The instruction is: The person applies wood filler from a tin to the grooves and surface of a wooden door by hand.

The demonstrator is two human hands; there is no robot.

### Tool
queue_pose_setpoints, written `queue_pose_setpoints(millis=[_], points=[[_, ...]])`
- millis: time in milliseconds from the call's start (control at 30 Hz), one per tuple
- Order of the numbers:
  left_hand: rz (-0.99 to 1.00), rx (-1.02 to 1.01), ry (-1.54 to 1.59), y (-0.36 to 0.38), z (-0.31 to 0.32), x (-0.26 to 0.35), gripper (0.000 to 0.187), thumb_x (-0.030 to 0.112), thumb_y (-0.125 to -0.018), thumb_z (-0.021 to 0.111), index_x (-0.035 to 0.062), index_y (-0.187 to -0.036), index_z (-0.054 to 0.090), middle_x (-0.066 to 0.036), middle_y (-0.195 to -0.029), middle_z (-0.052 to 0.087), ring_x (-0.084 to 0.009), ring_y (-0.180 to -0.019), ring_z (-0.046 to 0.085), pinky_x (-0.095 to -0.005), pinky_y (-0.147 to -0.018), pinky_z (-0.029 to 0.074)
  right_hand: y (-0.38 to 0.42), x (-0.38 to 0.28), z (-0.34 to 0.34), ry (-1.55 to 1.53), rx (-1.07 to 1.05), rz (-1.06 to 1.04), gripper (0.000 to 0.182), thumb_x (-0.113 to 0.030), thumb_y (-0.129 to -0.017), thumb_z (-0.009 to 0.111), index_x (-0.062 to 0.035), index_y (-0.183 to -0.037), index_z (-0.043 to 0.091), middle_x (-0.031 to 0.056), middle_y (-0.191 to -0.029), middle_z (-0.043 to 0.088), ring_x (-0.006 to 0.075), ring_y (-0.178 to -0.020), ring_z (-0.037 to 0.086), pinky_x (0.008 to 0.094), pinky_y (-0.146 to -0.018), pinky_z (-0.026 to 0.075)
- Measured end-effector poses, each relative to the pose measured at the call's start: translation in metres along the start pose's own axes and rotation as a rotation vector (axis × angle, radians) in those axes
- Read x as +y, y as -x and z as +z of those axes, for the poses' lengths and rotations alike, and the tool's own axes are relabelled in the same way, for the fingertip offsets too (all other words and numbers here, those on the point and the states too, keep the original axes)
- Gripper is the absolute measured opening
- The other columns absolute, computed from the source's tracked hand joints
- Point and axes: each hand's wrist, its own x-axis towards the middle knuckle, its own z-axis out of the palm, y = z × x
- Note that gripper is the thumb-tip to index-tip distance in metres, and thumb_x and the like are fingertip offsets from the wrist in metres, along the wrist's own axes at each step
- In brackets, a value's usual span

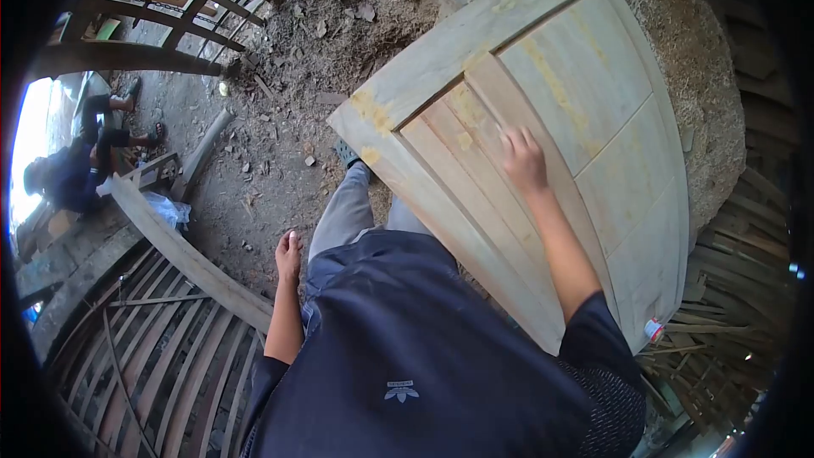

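Observation:
A large pale wooden door (530, 229) with recessed panels lies in front of me and to my right. Yellowish patches like filler mark its frame and panels. My right hand (523, 159) rests on the upright between two panels. Its fingers are closed and pressed down, with a small pale tip showing at them; what it is I cannot make out. My left hand (289, 256) hangs by my left side, away from the door, with its fingers curled in. Whether anything small is inside them is hidden.
A small red-and-white can (653, 330) is at the door's lower right edge. Wood shavings (695, 102) and debris surround the door. At left are a curved timber (182, 250), slatted wooden pieces (161, 348) and a seated person (72, 174). Another wooden lattice (170, 13) stands upper left.

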Motion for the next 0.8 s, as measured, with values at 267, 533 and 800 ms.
queue_pose_setpoints(millis=[267, 533, 800], points=[[-0.066, 0.001, -0.013, 0.007, 0.010, -0.006, 0.047, 0.042, -0.105, 0.061, 0.0057, -0.135, 0.062, -0.003, -0.114, 0.071, -0.0081, -0.091, 0.063, -0.0234, -0.073, 0.048, -0.110, -0.038, 0.042, -0.042, 0.055, -0.051, 0.020, 0.000, -0.089, 0.056, -0.0041, -0.107, 0.063, 0.0208, -0.095, 0.061, 0.0458, -0.087, 0.063, 0.0532, -0.072, 0.053], [0.038, 0.022, 0.033, 0.004, 0.018, 0.007, 0.047, 0.042, -0.105, 0.061, 0.0061, -0.136, 0.062, -0.003, -0.118, 0.071, -0.0087, -0.094, 0.064, -0.0240, -0.077, 0.048, 0.004, 0.002, -0.008, 0.044, 0.078, 0.051, 0.009, -0.017, -0.100, 0.062, -0.0087, -0.104, 0.064, 0.0166, -0.096, 0.062, 0.0407, -0.086, 0.066, 0.0489, -0.071, 0.055], [0.040, -0.002, -0.030, 0.002, 0.010, -0.006, 0.046, 0.041, -0.105, 0.061, 0.0072, -0.137, 0.061, -0.001, -0.116, 0.072, -0.0087, -0.093, 0.063, -0.0264, -0.077, 0.048, -0.060, -0.015, 0.014, 0.077, 0.096, 0.009, 0.010, -0.017, -0.099, 0.062, -0.0065, -0.098, 0.060, 0.0160, -0.092, 0.064, 0.0398, -0.083, 0.066, 0.0470, -0.070, 0.054]])
